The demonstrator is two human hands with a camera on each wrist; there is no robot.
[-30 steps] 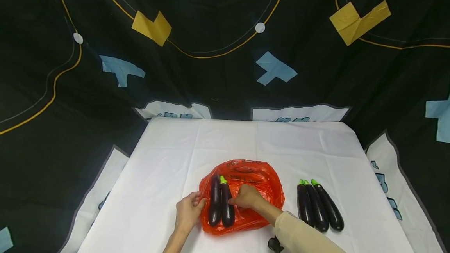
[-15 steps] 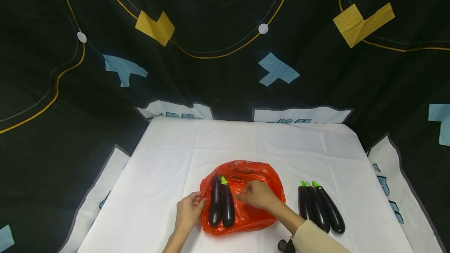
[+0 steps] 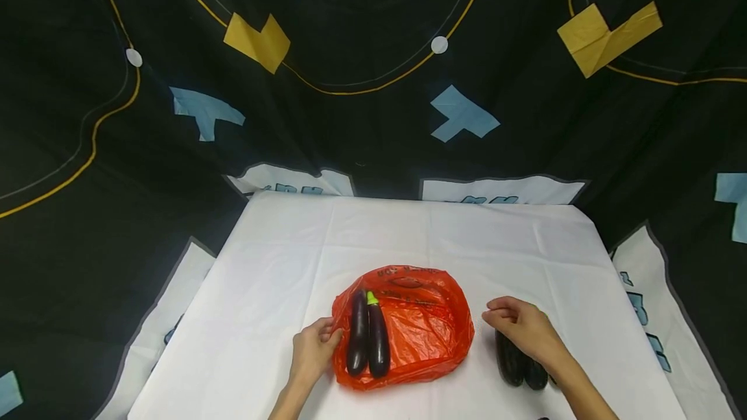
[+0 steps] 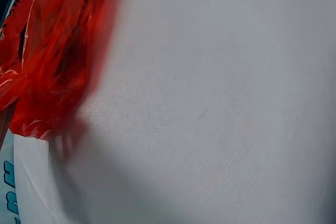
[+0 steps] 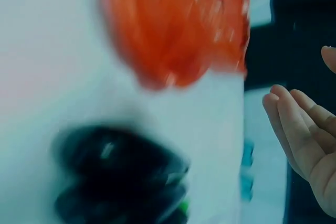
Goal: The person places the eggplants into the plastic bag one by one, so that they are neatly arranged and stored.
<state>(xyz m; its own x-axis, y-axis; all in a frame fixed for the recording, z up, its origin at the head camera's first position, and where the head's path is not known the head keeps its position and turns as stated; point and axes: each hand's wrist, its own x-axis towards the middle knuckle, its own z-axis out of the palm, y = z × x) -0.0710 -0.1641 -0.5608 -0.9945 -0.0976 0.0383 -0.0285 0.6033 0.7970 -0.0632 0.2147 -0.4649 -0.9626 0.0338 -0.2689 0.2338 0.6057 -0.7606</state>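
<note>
- head view: can see two dark eggplants (image 3: 368, 337) side by side inside the red bag (image 3: 426, 336), near its left rim. one with a bright green top (image 3: 371, 299).
- can see more eggplants (image 3: 509, 365) on the white cloth (image 3: 467, 232), to the right of the bag; at least two, partly hidden under the right hand (image 3: 522, 330), and blurry in the right wrist view.
- smooth and shiny, so likely slippery. probably firm with a little give, not very heavy, but heavier at the fat end. might bruise from a hard squeeze.
- best to take hold round the middle, nearer the fat end, not by the green top alone.
- for the bag, thin, crinkly and floppy, so likely very light and easy to crumple. best to hold by the rim.
- at the left rim, see the left hand (image 3: 312, 350), seeming to pinch the plastic between thumb and fingers.
- for the right hand, see long, loose fingers holding nothing. can't tell about any touch.
- farther out, see a dark sheet (image 3: 350, 135) with yellow patches (image 3: 257, 44) and blue patches (image 3: 204, 109).
</note>
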